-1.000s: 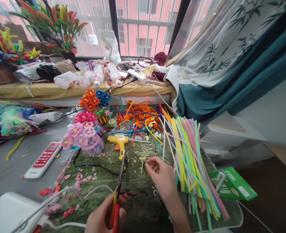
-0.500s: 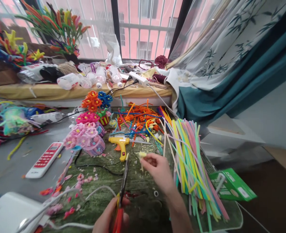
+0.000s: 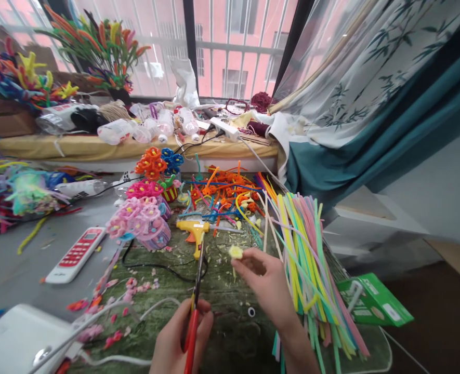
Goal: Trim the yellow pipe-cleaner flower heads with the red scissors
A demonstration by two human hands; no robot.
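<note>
scissors [image 3: 197, 285]: red-handled, blades together, tips forward | flower [image 3: 236, 252]: pale yellow, right of scissors

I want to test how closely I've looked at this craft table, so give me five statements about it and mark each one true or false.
1. The left hand holds scissors. True.
2. The right hand holds a pale yellow piece. True.
3. The scissors and the pale yellow piece share one hand. False: each hand holds one.
4. The glue gun lies left of the pastel stems. True.
5. The glue gun is blue. False: it is yellow.
</note>
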